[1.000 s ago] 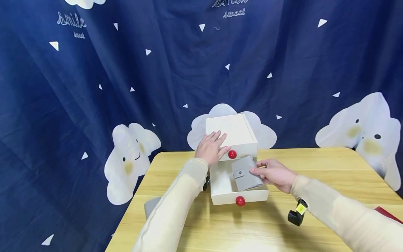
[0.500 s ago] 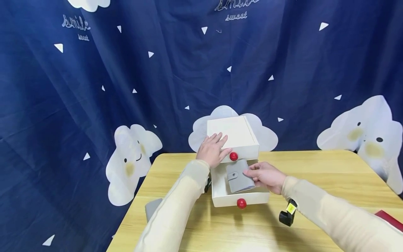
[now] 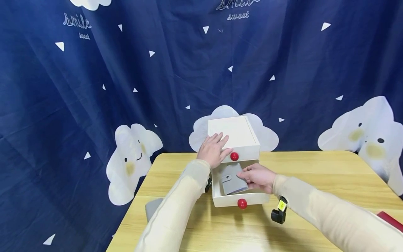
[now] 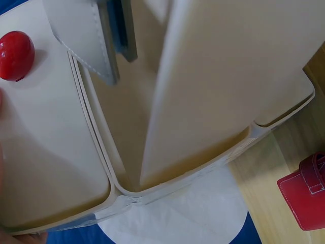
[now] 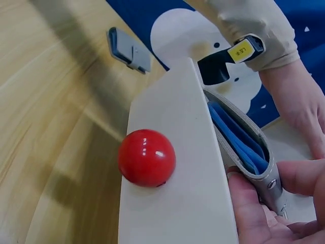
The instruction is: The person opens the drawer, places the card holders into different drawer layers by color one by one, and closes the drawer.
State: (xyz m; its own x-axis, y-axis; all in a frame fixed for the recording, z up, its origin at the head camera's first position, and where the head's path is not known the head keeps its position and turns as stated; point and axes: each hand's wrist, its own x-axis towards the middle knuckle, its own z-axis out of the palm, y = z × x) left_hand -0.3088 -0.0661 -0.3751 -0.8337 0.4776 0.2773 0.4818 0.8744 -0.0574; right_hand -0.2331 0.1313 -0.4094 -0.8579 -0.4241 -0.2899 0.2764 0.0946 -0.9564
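Between the thumb and fingers of my right hand (image 3: 259, 176) is a grey wallet (image 3: 231, 182) with a snap strap. It tilts inside the pulled-out lower drawer (image 3: 225, 201) of a small white cabinet (image 3: 234, 129). Seen from the right wrist, the wallet (image 5: 274, 188) stands behind the drawer front, its blue lining showing, fingers on both sides. My left hand (image 3: 211, 152) rests with spread fingers on the cabinet's top front edge, left of the upper red knob (image 3: 234, 156). A second red knob (image 3: 242, 203) marks the lower drawer.
Partly behind the left sleeve, another grey wallet (image 3: 151, 206) lies on the wooden table (image 3: 315, 164). A red wallet (image 4: 304, 198) lies farther right, mostly hidden by the right sleeve in the head view. A dark blue curtain (image 3: 176, 70) hangs behind the table.
My right hand has carried the grey wallet leftward and slightly down, deeper into the lower drawer. The left hand stays on the cabinet.
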